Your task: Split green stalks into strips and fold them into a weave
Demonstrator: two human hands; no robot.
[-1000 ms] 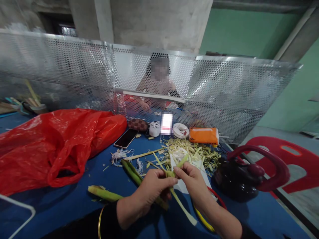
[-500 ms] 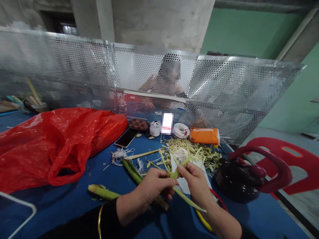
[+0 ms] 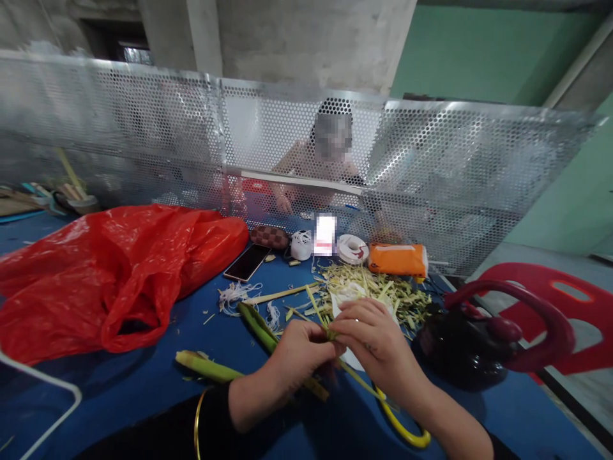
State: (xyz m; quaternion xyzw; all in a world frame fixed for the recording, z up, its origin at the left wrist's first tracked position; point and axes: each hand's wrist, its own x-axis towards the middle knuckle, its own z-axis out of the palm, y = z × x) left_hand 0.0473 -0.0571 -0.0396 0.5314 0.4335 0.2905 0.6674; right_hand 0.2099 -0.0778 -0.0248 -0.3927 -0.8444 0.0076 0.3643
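Note:
Between my hands is a small woven or folded bundle of pale green plant strips (image 3: 312, 305), its middle mostly covered by fingers. My left hand (image 3: 304, 351) pinches the bundle from the left, thumb pointing right. Laid over its right side, my right hand (image 3: 371, 338) has its fingers closed on the strips, their tips meeting the left hand. One long strip (image 3: 355, 375) trails out below toward the right wrist. Left of my hands lie two green stalk pieces (image 3: 208, 367), one partly behind my left forearm. A white sheet (image 3: 353, 359) sits beneath the right hand.
Shredded plant scraps (image 3: 402, 291) are heaped behind my hands. A dark kettle (image 3: 460, 348) stands at right, near a yellow hoop (image 3: 407, 431). At left spreads a red plastic bag (image 3: 119, 268), with a phone (image 3: 248, 262) beside it. A perforated metal screen (image 3: 297, 153) separates me from another person.
My right hand has turned from a fingertip pinch to lying over the bundle, covering more of it. My left hand keeps its hold. The view has shifted slightly.

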